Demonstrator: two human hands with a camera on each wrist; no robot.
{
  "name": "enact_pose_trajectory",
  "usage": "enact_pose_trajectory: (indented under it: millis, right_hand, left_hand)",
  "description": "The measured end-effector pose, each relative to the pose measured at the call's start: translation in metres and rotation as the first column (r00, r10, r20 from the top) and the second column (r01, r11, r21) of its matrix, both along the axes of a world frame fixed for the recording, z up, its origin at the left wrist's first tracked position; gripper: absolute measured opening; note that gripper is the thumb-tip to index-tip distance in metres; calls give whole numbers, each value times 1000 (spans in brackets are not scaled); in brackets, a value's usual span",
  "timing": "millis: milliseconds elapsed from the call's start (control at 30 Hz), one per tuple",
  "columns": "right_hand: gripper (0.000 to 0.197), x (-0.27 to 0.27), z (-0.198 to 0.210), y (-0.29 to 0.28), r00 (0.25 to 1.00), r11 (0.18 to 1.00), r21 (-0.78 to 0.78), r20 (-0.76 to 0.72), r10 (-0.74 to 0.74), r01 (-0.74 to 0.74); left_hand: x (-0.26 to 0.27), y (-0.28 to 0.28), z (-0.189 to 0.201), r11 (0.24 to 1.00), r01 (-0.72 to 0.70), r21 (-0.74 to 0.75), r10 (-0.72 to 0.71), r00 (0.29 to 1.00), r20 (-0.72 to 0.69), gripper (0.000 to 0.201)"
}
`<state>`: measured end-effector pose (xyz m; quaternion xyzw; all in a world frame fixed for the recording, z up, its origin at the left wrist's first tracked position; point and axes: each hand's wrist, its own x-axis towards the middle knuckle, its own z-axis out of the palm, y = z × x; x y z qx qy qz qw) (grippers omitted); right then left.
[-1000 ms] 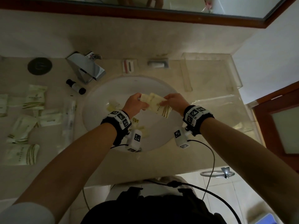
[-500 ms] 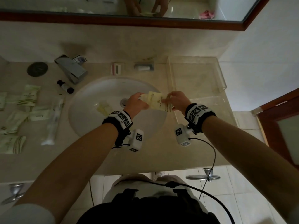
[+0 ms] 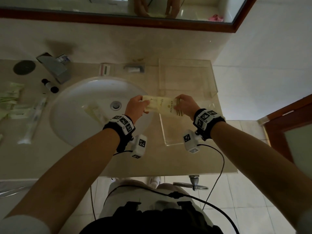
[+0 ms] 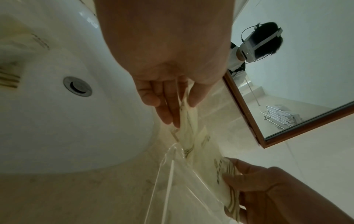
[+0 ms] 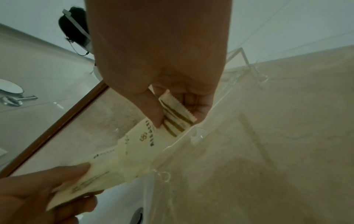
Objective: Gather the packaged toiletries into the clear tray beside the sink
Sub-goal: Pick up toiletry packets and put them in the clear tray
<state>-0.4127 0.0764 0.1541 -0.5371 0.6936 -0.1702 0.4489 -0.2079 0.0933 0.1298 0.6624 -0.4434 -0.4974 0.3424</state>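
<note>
Presently the left hand and right hand each pinch an end of the sachets, long axis spanning both grips; the clear tray lies below the right.

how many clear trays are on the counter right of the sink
2. The far clear tray sits by the back wall; the near clear tray lies below the held packets, partly hidden by the right hand.
</note>
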Motion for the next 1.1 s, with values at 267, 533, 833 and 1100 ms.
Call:
enact_pose_trajectory:
  millis: [267, 533, 833, 1100]
  right_hand:
    - [37, -25, -20, 0, 973, 980, 149, -171, 154, -129]
    - [52, -24, -40, -5, 985, 972, 212, -153, -73, 105]
    - [37, -16, -50, -17, 980, 963, 254, -193, -40, 89]
    - [30, -11, -53, -22, 971, 951, 204, -99, -217, 233]
  left_hand:
    - [-8, -9, -12, 999, -40, -9, 41, 998, 43, 22]
    - [-14, -23, -17, 999, -42, -7, 42, 995, 95, 26]
    - [-16, -32, -24, 1000, -8, -18, 10, 991, 132, 20]
    - [-12, -38, -24, 998, -30, -46, 36, 989, 141, 23]
